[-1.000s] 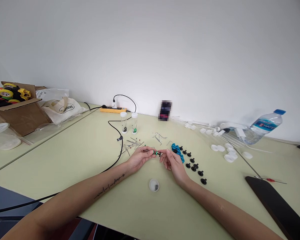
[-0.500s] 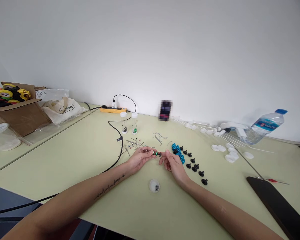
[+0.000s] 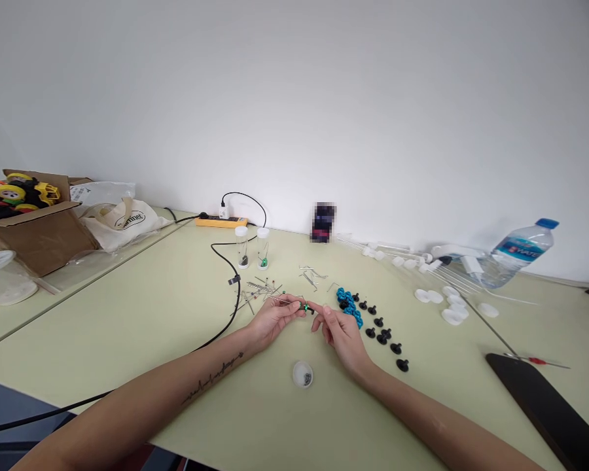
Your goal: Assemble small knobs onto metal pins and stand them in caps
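Note:
Pinched in my left hand (image 3: 273,319) is a thin metal rod with a small green and black piece (image 3: 305,307) at its right end. The fingertips of my right hand (image 3: 341,329) touch or nearly touch that end; its fingers are bent, and I cannot tell whether they grip anything. Below both hands stands a small white cap (image 3: 302,375) with tiny grey parts inside. Right of my right hand lie blue knobbly pieces (image 3: 349,304) and several black flanged pegs (image 3: 383,335). Thin metal pins (image 3: 260,288) are scattered beyond my left hand.
Two clear tubes (image 3: 262,250) stand near an orange power strip (image 3: 220,222), with a black cable running forward. At right are white discs (image 3: 453,306), a tilted water bottle (image 3: 523,252) and a dark board (image 3: 544,405). A cardboard box (image 3: 42,239) sits at left.
The view has tilted up slightly, so the table sits lower. My right fingertip has come closer against the end of the piece in my left hand, which stays pinched.

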Demonstrator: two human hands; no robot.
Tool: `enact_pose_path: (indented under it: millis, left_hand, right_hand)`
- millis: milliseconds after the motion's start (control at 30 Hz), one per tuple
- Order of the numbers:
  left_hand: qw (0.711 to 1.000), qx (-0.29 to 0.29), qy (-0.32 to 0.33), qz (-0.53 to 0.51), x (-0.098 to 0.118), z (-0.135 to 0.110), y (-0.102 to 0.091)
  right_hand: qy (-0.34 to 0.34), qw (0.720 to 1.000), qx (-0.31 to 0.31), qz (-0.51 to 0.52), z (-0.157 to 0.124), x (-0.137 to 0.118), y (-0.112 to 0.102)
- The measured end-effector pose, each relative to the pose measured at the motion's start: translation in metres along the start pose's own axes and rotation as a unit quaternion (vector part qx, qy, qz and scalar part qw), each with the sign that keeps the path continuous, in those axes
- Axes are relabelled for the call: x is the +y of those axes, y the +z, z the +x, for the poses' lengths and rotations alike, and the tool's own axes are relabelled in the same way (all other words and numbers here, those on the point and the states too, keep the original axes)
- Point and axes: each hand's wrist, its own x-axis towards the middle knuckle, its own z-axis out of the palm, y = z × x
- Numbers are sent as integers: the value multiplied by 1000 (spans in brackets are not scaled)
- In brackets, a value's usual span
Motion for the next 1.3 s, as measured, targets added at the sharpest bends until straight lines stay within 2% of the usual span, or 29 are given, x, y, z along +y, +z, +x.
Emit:
enact_pose_path:
  millis: [367, 700, 800, 1000, 1300]
  left_hand:
    - [1000, -18, 8, -2, -1, 2, -1]
    - [1000, -24, -10, -5, 0, 2, 0]
    - [1000, -16, -16, -10, 3, 1, 2]
    - [999, -20, -27, -8, 2, 1, 1]
    - [998, -50, -8, 20, 0, 1, 1]
  right_hand:
    - [34, 998, -37, 24, 8, 4, 1]
    - [22, 997, -78, 20, 10, 6, 3]
    - [9, 997, -74, 32, 8, 2, 2]
    - [30, 993, -64, 93, 7, 0, 3]
    - [36, 994, -91, 51, 8, 5, 3]
